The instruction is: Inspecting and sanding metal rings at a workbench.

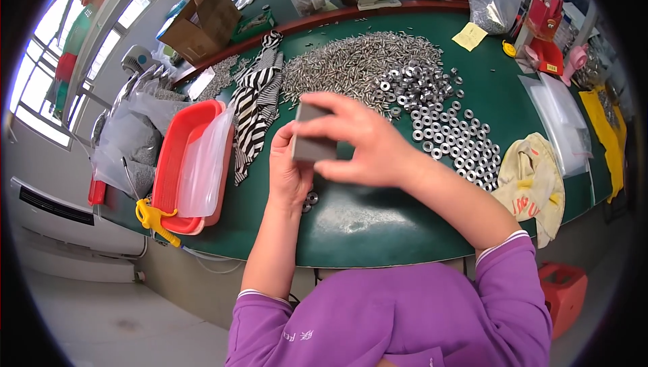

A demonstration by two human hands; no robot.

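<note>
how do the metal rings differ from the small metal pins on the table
Shape: the metal rings are round with a central hole, while the metal pins are slim and elongated.
Size: each ring is clearly wider than a pin.
Arrangement: many rings lie flat and spread out, while most pins form a dense heap.
Both are silvery and lie on the green tabletop.

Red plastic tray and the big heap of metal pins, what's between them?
In the head view, a black-and-white striped cloth lies between the red plastic tray and the big heap of metal pins.
</note>
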